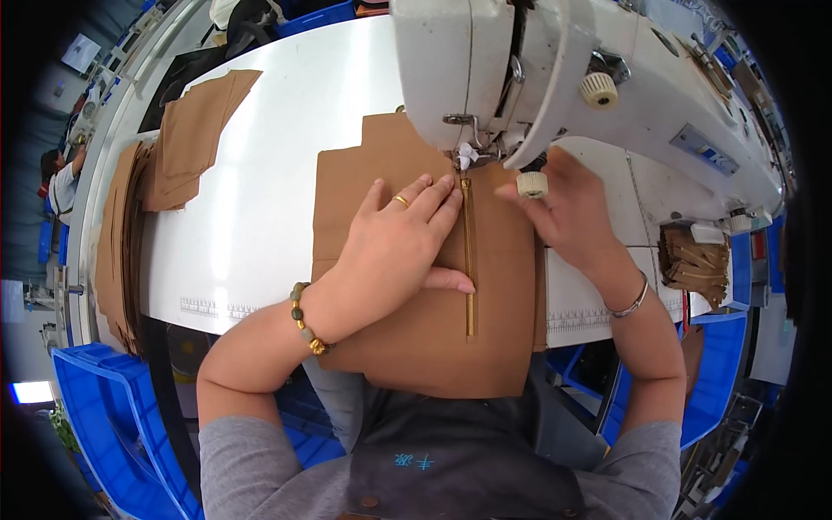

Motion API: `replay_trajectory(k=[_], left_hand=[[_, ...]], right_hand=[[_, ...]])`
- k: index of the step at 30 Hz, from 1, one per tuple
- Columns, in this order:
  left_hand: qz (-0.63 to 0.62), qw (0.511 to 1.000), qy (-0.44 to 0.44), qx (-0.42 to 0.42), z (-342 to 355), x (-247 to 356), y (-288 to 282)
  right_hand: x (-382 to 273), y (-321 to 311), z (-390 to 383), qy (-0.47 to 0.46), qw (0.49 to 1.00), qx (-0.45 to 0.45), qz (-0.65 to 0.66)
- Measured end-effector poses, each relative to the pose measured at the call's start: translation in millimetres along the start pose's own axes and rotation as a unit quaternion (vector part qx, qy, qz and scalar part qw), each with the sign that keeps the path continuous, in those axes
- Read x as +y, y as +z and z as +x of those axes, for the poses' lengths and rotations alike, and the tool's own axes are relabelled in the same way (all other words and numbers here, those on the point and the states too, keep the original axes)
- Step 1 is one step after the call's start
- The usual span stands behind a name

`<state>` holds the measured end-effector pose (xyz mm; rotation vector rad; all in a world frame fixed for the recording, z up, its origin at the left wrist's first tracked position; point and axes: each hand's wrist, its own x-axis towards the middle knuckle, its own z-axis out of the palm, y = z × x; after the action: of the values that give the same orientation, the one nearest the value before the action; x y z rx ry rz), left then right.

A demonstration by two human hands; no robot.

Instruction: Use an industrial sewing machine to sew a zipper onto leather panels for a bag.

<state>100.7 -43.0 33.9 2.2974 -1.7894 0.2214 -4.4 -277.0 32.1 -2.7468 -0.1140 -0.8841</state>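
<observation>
A brown panel (381, 286) of fabric or leather-like material lies under the sewing machine head (459, 69), its lower edge hanging past the table front. A gold-coloured metal zipper (471, 260) runs lengthwise down it, ending at the needle area. My left hand (403, 225) rests flat on the panel, fingertips left of the zipper and thumb reaching across it. My right hand (568, 212) is right of the presser foot, over the panel's right edge. Its fingers are curled together, partly hidden by the machine's cream knob (532, 184); what they hold cannot be made out.
Brown cut pieces (186, 143) are stacked on the white table (234, 251) at left. Small brown strips (693, 264) fill a holder at right. Blue bins (113, 407) stand on both sides below the table. Another person (65, 186) is at far left.
</observation>
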Motion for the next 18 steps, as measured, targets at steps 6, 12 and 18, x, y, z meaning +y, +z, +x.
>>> replay_trajectory(k=[6, 12, 18], left_hand=[[0.011, 1.000, 0.016, -0.012, -4, 5, -1], [0.014, 0.999, 0.012, -0.028, -2, 4, -4], [-0.003, 0.999, 0.007, -0.033, -2, 5, -6]], right_hand=[[-16, 18, -11, -0.088, 0.992, -0.092, -0.005], [-15, 16, -10, -0.088, 0.989, -0.107, -0.051], [-14, 16, -11, -0.133, 0.987, -0.093, -0.016]])
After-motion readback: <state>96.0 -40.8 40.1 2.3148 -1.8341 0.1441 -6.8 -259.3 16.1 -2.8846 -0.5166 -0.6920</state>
